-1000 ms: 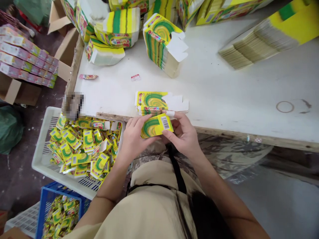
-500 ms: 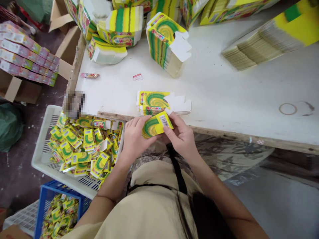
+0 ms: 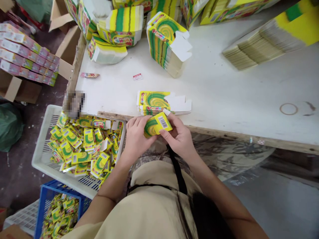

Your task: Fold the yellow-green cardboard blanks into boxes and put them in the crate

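Note:
A small yellow and green carton (image 3: 156,124) with a barcode is held between my two hands, just off the front edge of the table. My left hand (image 3: 137,137) is closed round its left end. At its right end, my right hand (image 3: 179,136) grips it with thumb and fingers, and a white flap sticks up by the fingers. Directly beyond lies a short stack of flattened cartons (image 3: 154,99) with white flaps pointing right. To the left of my left hand stands a white plastic basket (image 3: 40,146) full of cartons like the held one.
Bundles of flat cartons (image 3: 163,43) stand along the back of the white table (image 3: 224,96). A wrapped sweet (image 3: 90,75) and a red-white label (image 3: 137,77) lie at left. Below the white basket is a blue crate (image 3: 41,207) of small wrapped pieces. Cardboard boxes (image 3: 65,49) stand on the floor.
The held carton has shifted slightly right and tilted a little. My right fingers have moved at its right end, where a white flap now shows.

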Available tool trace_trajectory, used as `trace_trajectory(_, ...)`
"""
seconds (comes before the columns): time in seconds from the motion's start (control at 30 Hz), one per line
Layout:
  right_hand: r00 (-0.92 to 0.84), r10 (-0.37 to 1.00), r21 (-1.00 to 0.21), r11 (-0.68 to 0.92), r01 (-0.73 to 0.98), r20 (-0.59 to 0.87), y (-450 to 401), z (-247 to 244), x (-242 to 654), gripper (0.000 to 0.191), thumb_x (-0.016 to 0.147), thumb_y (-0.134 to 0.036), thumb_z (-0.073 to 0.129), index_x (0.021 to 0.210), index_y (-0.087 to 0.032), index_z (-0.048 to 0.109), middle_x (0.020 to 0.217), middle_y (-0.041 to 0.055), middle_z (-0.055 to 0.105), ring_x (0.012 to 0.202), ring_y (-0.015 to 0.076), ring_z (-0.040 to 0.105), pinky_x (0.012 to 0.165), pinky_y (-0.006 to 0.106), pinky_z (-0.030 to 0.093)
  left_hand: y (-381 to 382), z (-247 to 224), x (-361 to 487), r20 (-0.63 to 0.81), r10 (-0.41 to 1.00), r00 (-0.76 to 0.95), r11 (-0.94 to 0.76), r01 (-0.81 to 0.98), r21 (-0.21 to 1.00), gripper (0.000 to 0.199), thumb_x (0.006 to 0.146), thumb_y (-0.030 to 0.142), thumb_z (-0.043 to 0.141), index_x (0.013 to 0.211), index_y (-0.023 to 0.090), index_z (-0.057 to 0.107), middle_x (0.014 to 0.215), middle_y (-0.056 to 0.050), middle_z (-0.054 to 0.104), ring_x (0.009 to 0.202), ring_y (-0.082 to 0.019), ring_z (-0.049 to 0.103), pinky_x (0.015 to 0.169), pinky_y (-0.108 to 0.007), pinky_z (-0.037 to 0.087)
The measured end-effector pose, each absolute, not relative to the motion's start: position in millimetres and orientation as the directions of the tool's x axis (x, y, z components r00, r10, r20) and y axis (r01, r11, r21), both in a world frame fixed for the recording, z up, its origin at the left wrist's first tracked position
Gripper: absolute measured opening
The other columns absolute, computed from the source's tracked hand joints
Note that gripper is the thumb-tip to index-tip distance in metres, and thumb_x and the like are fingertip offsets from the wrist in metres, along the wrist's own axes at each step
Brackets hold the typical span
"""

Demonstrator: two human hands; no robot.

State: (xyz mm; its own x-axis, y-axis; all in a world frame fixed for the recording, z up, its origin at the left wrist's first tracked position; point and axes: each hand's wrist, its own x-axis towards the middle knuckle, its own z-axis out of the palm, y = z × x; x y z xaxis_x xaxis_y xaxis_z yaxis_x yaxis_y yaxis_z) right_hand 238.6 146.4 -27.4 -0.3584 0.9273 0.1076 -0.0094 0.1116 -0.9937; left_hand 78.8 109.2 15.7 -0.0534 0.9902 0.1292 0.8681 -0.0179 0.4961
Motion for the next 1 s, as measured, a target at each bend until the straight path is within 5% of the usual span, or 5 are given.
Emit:
trace_trajectory(0.7, -0.384, 0.922, -0.999, 0.038, -0.020, 0.043, 142.0, -34.7, 238.1, 0.053, 0.090, -0.032, 0.062, 0.140, -0.020, 0.049, 0.127, 0.0111, 0.064, 0.111, 0.0232, 0.065, 0.095, 0.037, 0.056, 115.0, 13.4, 85.5, -0.003, 1.000, 0.031, -0.024, 0.831, 0.556, 0.052, 0.078, 0.021, 0.066, 0.128, 0.016, 0.051, 0.125, -0.011, 0.063, 0.116, -0.026, 0.056, 0.102, -0.041, 0.041)
trace_trajectory(1.0, -0.388, 0.921, -0.999, 0.051, 0.017, 0.040, 142.5, -34.1, 238.3, 0.055, 0.088, -0.032, 0.064, 0.140, -0.020, 0.050, 0.123, 0.0106, 0.066, 0.103, 0.0222, 0.067, 0.087, 0.035, 0.057, 111.7, 16.3, 86.5, 0.070, 0.998, -0.008, -0.033, 0.826, 0.563, 0.050, 0.075, 0.020, 0.067, 0.123, 0.017, 0.054, 0.121, -0.009, 0.066, 0.111, -0.024, 0.060, 0.099, -0.037, 0.045)
